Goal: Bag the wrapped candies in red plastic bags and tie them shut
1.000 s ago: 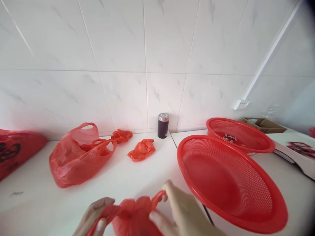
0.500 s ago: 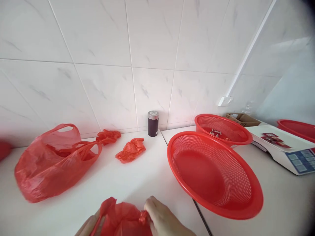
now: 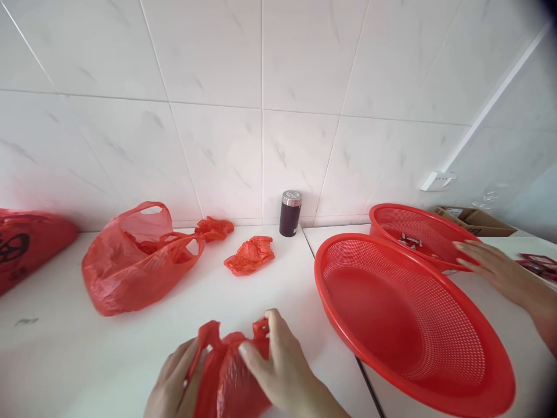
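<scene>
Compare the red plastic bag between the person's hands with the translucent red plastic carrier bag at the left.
The left hand and right hand touch the red plastic bag; no hand touches the translucent red plastic carrier bag.
The handled bag's top is bunched up, while the carrier bag's handle loops show open.
The handled bag is cut off by the picture's bottom edge; the carrier bag isn't.
Both are thin red plastic.

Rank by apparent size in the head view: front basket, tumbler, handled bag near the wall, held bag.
1. Front basket
2. Handled bag near the wall
3. Tumbler
Unsure: held bag, partly covered and cropped.
</scene>
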The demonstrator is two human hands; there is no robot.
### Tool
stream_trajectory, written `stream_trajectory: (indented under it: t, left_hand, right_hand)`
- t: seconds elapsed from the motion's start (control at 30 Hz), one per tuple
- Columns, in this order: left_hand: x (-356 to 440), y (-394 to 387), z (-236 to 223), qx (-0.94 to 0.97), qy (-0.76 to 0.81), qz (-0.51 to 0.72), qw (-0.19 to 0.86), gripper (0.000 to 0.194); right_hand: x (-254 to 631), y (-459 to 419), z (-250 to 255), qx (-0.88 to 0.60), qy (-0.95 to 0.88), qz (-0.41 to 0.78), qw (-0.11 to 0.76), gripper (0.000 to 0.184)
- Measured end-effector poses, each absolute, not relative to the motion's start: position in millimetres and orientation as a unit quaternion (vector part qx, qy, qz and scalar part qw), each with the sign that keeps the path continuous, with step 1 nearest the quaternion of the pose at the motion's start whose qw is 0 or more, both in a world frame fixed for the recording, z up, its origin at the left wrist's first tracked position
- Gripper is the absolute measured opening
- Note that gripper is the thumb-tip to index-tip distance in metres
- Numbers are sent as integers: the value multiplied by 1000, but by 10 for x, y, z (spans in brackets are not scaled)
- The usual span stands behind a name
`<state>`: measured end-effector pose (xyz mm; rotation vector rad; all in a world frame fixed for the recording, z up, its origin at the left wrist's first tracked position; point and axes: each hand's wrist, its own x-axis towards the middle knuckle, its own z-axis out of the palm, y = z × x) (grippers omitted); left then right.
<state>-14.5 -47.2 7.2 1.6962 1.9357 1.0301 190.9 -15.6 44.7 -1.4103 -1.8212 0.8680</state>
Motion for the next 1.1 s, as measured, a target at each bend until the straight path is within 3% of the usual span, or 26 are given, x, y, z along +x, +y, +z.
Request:
stream_trajectory:
  t: [0.13, 0.23, 0.43, 0.67, 0.9, 1.1]
  left_hand:
    - [-4, -322, 133, 602, 690, 300, 268, 44]
    - [5, -274, 170, 582, 704, 294, 280, 44]
    - [-47, -328, 76, 586, 708, 303, 254, 45]
    - [-140, -478, -32, 615, 652, 376, 234, 42]
    - [-166, -592, 106, 591, 632, 421, 273, 32]
    - [-331, -448, -243, 663, 669, 299, 154, 34]
  right_hand:
    - [1772, -147, 275, -521, -747, 271, 312, 21]
    - [1799, -88, 133, -484, -762, 282, 324, 17]
    - [1908, -86, 111, -451, -756, 302, 366, 25]
    - [2081, -244, 200, -426, -736, 351, 391, 29]
    - [2270, -214, 115, -415, -742, 373, 372, 48]
    - [2306, -87, -187, -445, -778, 285, 340, 39]
